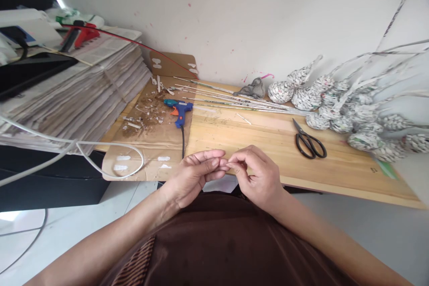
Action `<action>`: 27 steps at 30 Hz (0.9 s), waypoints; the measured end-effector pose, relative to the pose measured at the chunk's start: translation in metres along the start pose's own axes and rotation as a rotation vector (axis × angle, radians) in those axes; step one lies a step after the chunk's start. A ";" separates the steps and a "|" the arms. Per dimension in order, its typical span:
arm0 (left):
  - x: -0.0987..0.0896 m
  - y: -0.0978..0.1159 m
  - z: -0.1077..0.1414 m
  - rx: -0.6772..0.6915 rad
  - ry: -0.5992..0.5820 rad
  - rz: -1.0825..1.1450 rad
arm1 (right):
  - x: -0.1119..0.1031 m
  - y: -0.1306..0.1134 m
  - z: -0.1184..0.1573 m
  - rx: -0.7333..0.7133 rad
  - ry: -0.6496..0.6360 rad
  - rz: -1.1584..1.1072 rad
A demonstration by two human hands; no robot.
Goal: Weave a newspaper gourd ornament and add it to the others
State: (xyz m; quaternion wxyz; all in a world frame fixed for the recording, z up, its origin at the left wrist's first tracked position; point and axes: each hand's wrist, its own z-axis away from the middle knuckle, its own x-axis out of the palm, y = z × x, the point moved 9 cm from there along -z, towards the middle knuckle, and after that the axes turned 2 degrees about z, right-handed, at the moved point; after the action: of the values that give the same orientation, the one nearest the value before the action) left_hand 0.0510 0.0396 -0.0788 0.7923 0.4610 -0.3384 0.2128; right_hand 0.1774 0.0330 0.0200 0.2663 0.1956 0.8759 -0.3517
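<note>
My left hand (201,170) is held palm up over the table's front edge, its fingers stretched out and slightly apart, with nothing visible in it. Touching its fingertips is my right hand (256,174), thumb and index finger pinched together; whatever is between them, if anything, is too small to make out. Beyond my hands a blue glue gun (180,109) lies on brown cardboard (150,143). Black-handled scissors (309,140) rest on the wooden table (217,136) to the right. Thin rolled paper sticks (241,100) lie across the back.
Woven paper bulbs (342,107) with long stems fill the right back. A grey crumpled cloth (254,88) sits by the wall. Tied newspapers (110,80) are stacked at left, bearing a red-handled tool (85,35). A white cable (110,143) loops over the cardboard's left corner.
</note>
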 end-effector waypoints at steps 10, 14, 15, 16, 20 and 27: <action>0.000 -0.006 0.002 -0.063 0.031 0.082 | -0.004 -0.010 -0.001 -0.120 0.045 0.020; 0.001 -0.005 0.000 -0.070 0.044 0.103 | -0.007 -0.010 0.002 -0.126 0.059 -0.098; 0.002 -0.004 0.000 -0.064 0.046 0.101 | -0.009 -0.008 0.002 -0.103 0.075 -0.120; 0.002 -0.003 0.000 -0.058 0.048 0.095 | -0.010 -0.006 0.002 -0.074 0.090 -0.130; 0.002 -0.002 0.000 -0.045 0.049 0.081 | -0.011 -0.005 0.001 -0.047 0.093 -0.125; 0.002 -0.001 0.001 -0.032 0.027 0.066 | -0.012 -0.013 -0.002 -0.110 0.055 -0.098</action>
State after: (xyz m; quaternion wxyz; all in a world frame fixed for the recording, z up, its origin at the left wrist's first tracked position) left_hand 0.0527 0.0381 -0.0778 0.7965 0.4339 -0.3464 0.2396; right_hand 0.1794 0.0242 0.0356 0.2348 0.1470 0.9094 -0.3102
